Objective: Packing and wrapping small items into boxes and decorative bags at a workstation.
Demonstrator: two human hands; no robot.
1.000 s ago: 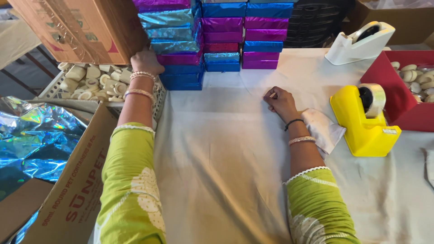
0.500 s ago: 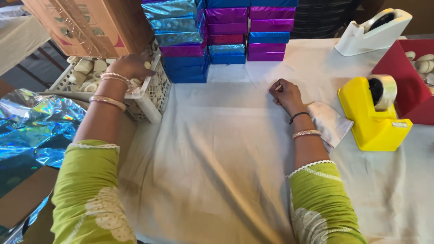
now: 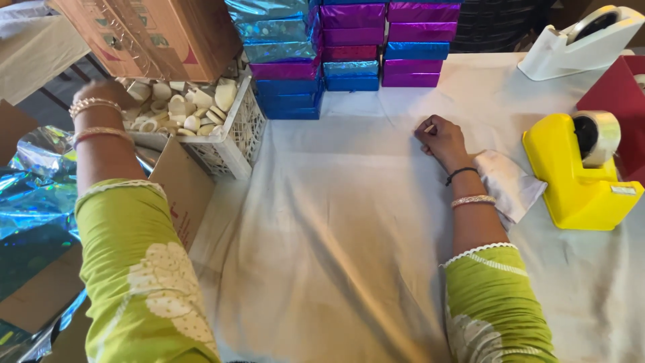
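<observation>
My left hand (image 3: 101, 91) reaches over the near left corner of a white lattice crate (image 3: 235, 138) full of several small white pieces (image 3: 185, 111); its fingers are blurred and partly hidden, so I cannot tell whether it holds anything. My right hand (image 3: 440, 138) rests as a loose fist on the white tablecloth (image 3: 336, 228), with a small pale object sticking out between the fingers. A crumpled white cloth (image 3: 507, 185) lies just right of that wrist.
Stacks of foil-wrapped boxes (image 3: 349, 47) in blue, purple and teal stand at the back. A yellow tape dispenser (image 3: 581, 175) and a white one (image 3: 581, 44) sit at the right, beside a red box (image 3: 615, 101). A brown carton (image 3: 148, 33) and shiny blue foil sheets (image 3: 30, 195) lie left.
My left hand has moved leftward from the crate's far side to its near left corner. The view has shifted right and down. My right hand has stayed on the cloth.
</observation>
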